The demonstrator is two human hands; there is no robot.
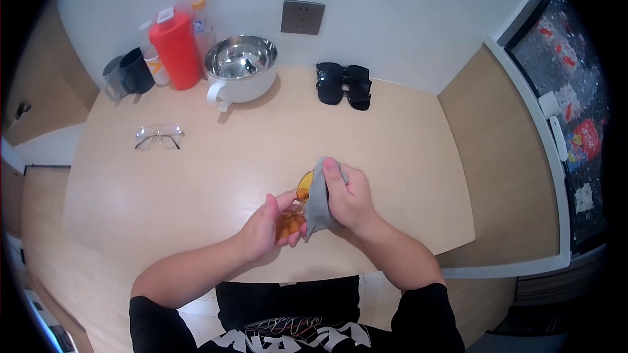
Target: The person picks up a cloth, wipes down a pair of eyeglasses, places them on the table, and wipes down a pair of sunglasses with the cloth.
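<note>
Yellow-tinted sunglasses (288,223) are held over the front part of the table, with one lens toward me and the other farther away. My left hand (265,225) grips them by the nearer side. In my right hand (350,197) is a grey cloth (318,204), pinched between thumb and fingers and folded against the farther lens. The cloth hides part of that lens and some of the right fingers.
Clear-lens eyeglasses (159,136) lie on the table (216,170) at left. Black sunglasses (344,85) rest near the wall. A white-and-steel bowl with a handle (242,78), a red pitcher (175,52), bottles and dark mugs (136,70) stand at the back left.
</note>
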